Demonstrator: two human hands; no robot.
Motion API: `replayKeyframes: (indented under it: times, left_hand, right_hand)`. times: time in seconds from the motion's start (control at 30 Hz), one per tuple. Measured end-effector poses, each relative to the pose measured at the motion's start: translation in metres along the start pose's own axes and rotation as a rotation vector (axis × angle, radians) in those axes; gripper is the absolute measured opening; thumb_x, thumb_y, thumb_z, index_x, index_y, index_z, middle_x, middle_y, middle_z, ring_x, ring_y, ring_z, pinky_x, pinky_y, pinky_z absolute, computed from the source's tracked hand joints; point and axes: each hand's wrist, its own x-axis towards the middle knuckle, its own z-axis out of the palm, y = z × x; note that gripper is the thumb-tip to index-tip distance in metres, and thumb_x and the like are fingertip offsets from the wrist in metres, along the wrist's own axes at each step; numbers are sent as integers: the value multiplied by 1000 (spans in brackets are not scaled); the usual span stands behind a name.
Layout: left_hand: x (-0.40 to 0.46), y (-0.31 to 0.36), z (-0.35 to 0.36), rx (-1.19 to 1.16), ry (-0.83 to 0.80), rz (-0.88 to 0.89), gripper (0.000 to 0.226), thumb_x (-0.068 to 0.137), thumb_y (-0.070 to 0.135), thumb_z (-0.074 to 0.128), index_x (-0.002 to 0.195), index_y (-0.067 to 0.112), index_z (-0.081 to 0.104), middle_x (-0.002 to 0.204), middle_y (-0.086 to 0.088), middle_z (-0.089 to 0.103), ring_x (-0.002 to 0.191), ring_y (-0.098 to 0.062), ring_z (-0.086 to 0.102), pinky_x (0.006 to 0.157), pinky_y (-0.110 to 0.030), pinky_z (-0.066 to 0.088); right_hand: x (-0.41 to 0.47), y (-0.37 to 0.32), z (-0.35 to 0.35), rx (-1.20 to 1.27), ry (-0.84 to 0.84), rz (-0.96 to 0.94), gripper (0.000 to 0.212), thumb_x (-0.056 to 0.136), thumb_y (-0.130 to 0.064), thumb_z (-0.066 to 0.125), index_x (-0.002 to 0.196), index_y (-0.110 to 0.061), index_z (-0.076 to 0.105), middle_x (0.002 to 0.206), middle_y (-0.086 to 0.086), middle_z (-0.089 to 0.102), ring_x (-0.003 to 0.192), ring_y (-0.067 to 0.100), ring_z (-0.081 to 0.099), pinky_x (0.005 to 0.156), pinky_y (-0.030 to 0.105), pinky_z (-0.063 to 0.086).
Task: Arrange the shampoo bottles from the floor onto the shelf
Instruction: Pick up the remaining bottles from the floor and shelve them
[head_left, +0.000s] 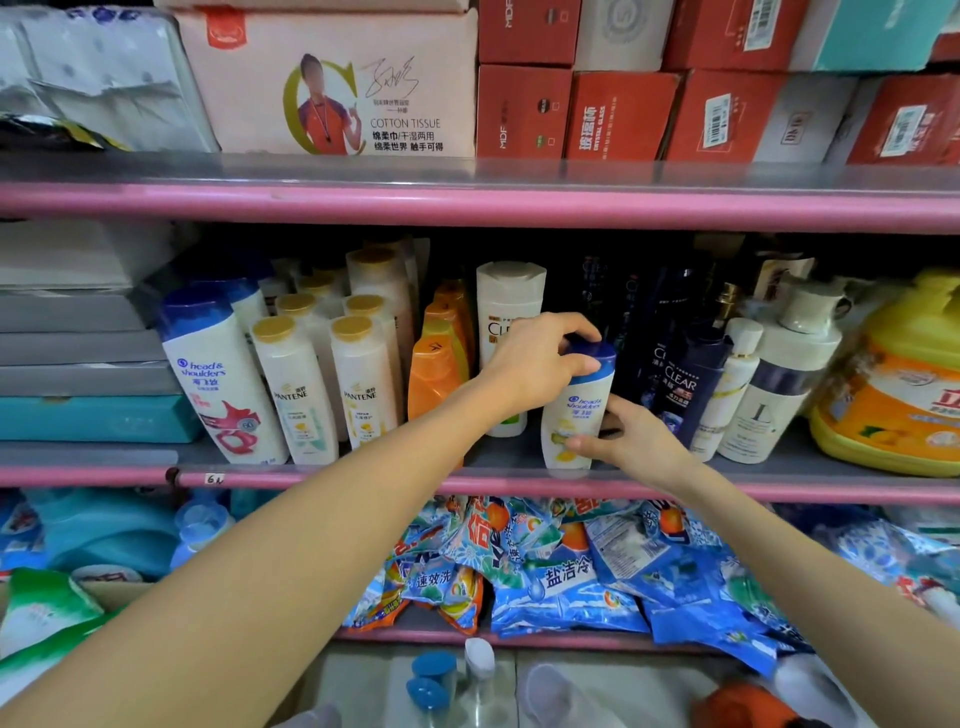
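Both hands' fingers grip a shampoo bottle (574, 410) upright on the shelf (363, 475)

Glossy plastic shampoo bottle (574, 410); smooth painted pink shelf (467, 205); matt cardboard boxes (524, 111).

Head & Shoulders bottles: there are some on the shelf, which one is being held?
The small Head & Shoulders bottle with the lemon label, held by the left hand and right hand. The big red-labelled one stands untouched.
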Motion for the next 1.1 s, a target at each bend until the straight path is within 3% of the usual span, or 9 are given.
replayKeyframes:
  times: [0.37,0.57,0.73,1.03,1.1]
  left_hand:
    - [-6,-3,5,13,27,32,35,90,27,61,125,23,59,112,0,65,98,-16,60,91,-34,48]
    - [-13,-5,8,31,63,44,44,90,24,61,133,21,53,124,-4,61,106,-16,58,93,-29,47]
    - [-17,-6,4,3,76,26,41,92,15,59,132,18,54,125,-6,61,109,-17,58,94,-26,44]
    - [-17,-10,-1,-25,82,15,39,92,13,59,131,18,55,124,-8,62,108,-16,60,91,-24,46]
    - [-17,-10,-1,-25,81,13,40,92,14,59,132,19,54,125,-7,62,107,-15,60,89,-22,44]
  right_hand:
    - [-3,2,3,-37,46,28,35,81,-28,75,113,-20,63,106,-6,70,99,8,64,89,31,51]
    - [-13,-2,-2,-66,94,27,28,83,-27,73,108,-22,62,101,-10,68,92,-1,62,70,14,46]
    - [-12,-7,6,-62,153,39,28,85,-23,70,111,-16,62,104,-1,70,96,11,64,79,25,50]
    - [-14,-13,15,-86,181,44,26,86,-25,69,110,-17,61,101,-1,70,87,4,61,64,10,42]
    - [-16,-16,15,-95,191,57,27,87,-26,68,111,-16,61,99,-1,70,88,7,63,64,12,43]
